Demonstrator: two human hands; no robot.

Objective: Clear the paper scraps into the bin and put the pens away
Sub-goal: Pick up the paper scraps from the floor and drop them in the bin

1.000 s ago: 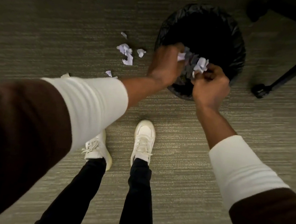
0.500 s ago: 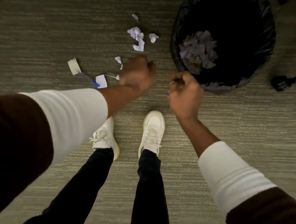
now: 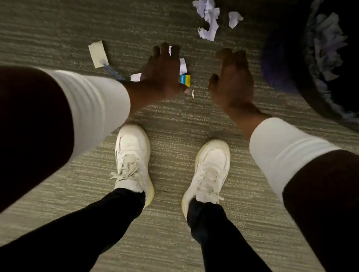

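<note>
My left hand point(image 3: 160, 71) reaches down to the carpet with fingers spread over small white paper scraps point(image 3: 183, 66) and a blue-and-yellow piece point(image 3: 185, 79). It holds nothing that I can see. My right hand point(image 3: 230, 80) hovers open beside it, empty. A blue pen point(image 3: 111, 71) lies left of my left wrist, partly under a tan paper piece point(image 3: 98, 53). A cluster of crumpled white scraps point(image 3: 208, 17) lies farther ahead. The black-lined bin point(image 3: 333, 106) stands at the right with scraps point(image 3: 327, 44) inside.
My two white shoes point(image 3: 132, 159) stand on the striped grey carpet just below my hands. The bin's rim is close to my right hand.
Both hands let the scraps fall into the bin, pulled back as fists, then opened and dropped toward the floor. The view has lowered and shifted left, closer to the carpet.
</note>
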